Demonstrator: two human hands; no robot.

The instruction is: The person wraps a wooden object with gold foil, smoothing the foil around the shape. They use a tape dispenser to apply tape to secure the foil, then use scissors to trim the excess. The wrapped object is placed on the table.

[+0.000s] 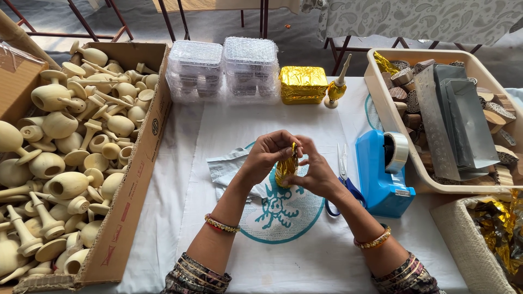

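holding a small gold-foil-wrapped piece [285, 169] between them, the left hand [265, 155] and the right hand [315, 173] meet over the middle of the white table cloth [218, 136], just above its printed teal figure; the left fingers curl over the top of the piece and the right fingers close narrowly on its side and lower end, so both hands grip it and neither is open

judging by the heap of turned wooden pieces [71, 147] in the cardboard box [133, 179] at the left, the core is probably light, stiff wood that will not crush, while the foil skin looks thin, slick and quick to crease or tear; the safest hold seems to be on the fuller body with flat fingertips, leaving the narrow end to be pinched gently

nearby lie a foil-wrapped block [303, 84] and a finished gold piece with a pale spike [337, 87] near two clear lidded tubs [223, 68], with scissors [344, 174] and a blue tape dispenser [381, 171] just right of the hands; a sheet of grey paper [226, 166] sits partly under the left wrist

the fingers hide most of the wrapped piece, so its shape and the state of the foil seam cannot be told; the beige tray [381, 103] of carved blocks and the sack of gold foil [498, 228] are cut off at the frame edge
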